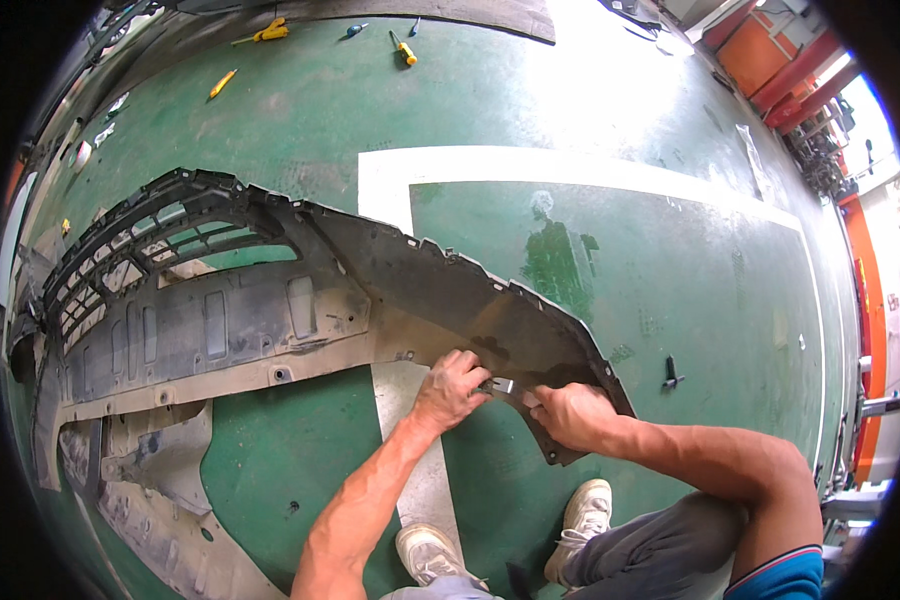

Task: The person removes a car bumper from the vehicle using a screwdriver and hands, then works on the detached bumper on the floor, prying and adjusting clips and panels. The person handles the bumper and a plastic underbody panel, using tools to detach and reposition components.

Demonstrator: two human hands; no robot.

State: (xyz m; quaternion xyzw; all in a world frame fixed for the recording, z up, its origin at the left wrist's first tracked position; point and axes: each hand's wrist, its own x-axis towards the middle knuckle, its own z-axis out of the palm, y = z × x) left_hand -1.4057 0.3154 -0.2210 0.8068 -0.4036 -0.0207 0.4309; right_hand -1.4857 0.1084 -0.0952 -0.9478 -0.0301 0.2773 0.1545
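A large dark, dusty plastic car bumper cover [420,290] lies on the floor in front of me, its grille part at the left and its narrow end at the right. At its near edge, my left hand [452,390] is closed, fingertips pinched together beside a small silver metal piece [502,385]. To the right of that piece my right hand [574,414] is closed at the same edge, by the cover's narrow end. What sits between the fingers of either hand is hidden. Both forearms come in from below.
On the green floor [300,440] lie a yellow-handled screwdriver [405,52], a yellow cutter [222,84] and a yellow tool [270,31] far off. A small black part [672,374] is at the right. Another dusty panel [160,520] lies lower left. My shoes [584,515] are close to the cover.
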